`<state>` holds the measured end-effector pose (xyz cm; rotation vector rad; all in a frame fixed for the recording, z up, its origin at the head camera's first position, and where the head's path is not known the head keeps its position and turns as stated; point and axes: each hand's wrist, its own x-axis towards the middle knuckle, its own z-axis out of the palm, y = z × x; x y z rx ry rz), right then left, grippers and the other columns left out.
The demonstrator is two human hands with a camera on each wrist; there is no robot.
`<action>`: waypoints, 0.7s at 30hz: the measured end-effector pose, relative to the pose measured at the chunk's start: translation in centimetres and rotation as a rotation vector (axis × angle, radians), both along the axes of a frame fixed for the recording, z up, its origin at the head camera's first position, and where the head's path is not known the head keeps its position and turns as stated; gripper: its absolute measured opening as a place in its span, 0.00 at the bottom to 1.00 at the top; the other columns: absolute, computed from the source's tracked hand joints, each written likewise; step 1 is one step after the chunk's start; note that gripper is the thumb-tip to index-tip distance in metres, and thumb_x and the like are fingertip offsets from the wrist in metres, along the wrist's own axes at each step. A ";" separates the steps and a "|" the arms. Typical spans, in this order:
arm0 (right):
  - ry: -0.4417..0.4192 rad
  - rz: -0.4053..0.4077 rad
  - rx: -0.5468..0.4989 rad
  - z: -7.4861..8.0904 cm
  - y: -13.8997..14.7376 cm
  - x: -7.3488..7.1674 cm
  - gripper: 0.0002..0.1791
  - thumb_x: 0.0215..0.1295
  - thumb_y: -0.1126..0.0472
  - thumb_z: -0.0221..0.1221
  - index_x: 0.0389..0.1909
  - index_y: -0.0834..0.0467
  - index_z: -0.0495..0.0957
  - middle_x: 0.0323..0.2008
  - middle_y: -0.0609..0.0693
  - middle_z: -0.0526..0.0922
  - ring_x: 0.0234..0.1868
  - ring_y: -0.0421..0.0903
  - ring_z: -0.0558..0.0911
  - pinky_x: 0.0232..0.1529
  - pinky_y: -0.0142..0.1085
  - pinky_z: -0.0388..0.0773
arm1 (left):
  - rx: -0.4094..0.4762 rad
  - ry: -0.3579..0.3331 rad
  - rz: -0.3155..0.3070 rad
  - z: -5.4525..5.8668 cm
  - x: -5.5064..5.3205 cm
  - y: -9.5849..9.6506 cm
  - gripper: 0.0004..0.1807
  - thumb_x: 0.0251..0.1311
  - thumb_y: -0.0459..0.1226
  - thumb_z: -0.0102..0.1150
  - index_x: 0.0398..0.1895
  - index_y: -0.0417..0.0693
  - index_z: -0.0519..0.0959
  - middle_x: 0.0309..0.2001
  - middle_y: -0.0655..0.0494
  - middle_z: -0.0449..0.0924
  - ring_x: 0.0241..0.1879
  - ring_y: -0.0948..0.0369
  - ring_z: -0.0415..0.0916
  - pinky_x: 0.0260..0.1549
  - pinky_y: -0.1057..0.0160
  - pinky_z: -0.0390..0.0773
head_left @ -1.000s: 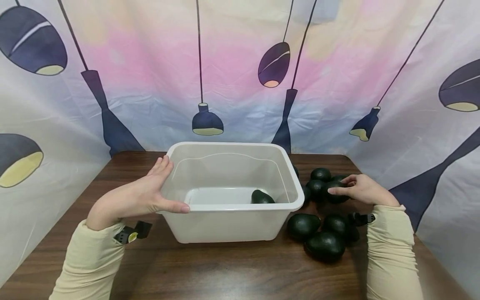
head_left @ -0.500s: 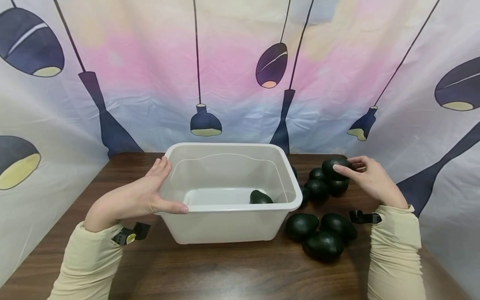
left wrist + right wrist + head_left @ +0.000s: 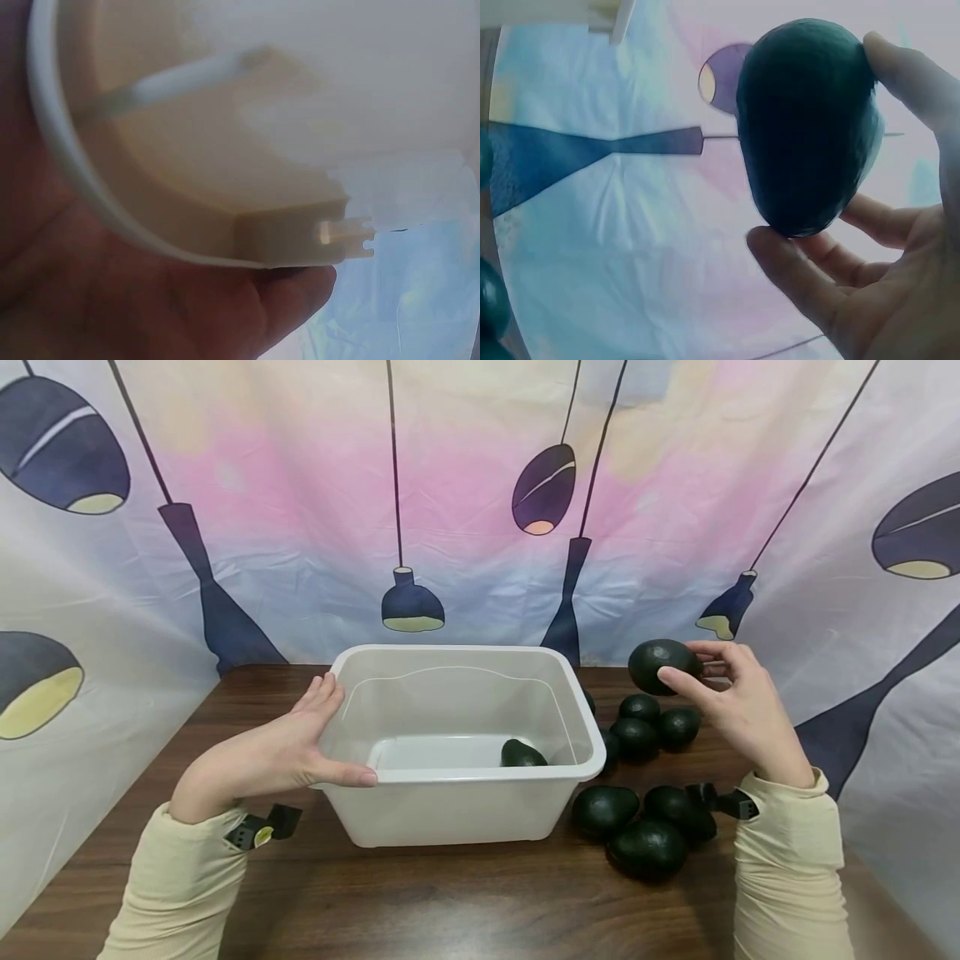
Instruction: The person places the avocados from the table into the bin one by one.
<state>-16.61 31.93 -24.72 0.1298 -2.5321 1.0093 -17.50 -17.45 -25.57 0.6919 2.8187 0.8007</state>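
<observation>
Now higher: avocado [image 3: 658, 665] | right fingers [image 3: 787, 266] pinching it | left fingers [image 3: 322, 692] spread, touching tub [image 3: 450, 812]

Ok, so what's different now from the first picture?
The right hand has lifted one avocado up out of the back bunch and holds it above the other avocados. The left hand stayed at the white tub, and the avocado inside stayed put.

Tub wall [image 3: 450, 814] partly hides inside avocado [image 3: 522, 753]; sleeves [image 3: 791, 877] cut off.
</observation>
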 end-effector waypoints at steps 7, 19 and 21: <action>0.125 0.029 -0.019 0.2 -2.1 0.6 0.31 0.61 0.48 0.66 0.64 0.50 0.72 0.55 0.47 0.67 0.51 0.39 0.72 0.48 0.20 0.69 | -0.003 0.003 -0.004 0.0 0.0 0.1 0.71 0.45 0.62 0.71 0.73 0.25 0.37 0.74 0.32 0.23 0.73 0.40 0.21 0.66 0.35 0.40; 0.244 0.253 -0.035 -0.1 -6.3 1.2 0.31 0.53 0.59 0.73 0.59 0.54 0.74 0.50 0.46 0.69 0.47 0.39 0.79 0.50 0.23 0.74 | -0.007 0.006 -0.001 -0.1 0.0 -0.1 0.72 0.45 0.62 0.71 0.73 0.25 0.37 0.74 0.32 0.23 0.73 0.40 0.21 0.66 0.35 0.40; 0.249 0.268 -0.019 -0.2 -6.9 1.3 0.31 0.52 0.58 0.74 0.58 0.53 0.75 0.50 0.46 0.69 0.46 0.40 0.79 0.49 0.23 0.74 | -0.008 0.009 -0.002 -0.2 -0.1 -0.1 0.71 0.45 0.61 0.71 0.73 0.25 0.37 0.74 0.32 0.23 0.73 0.40 0.21 0.66 0.35 0.40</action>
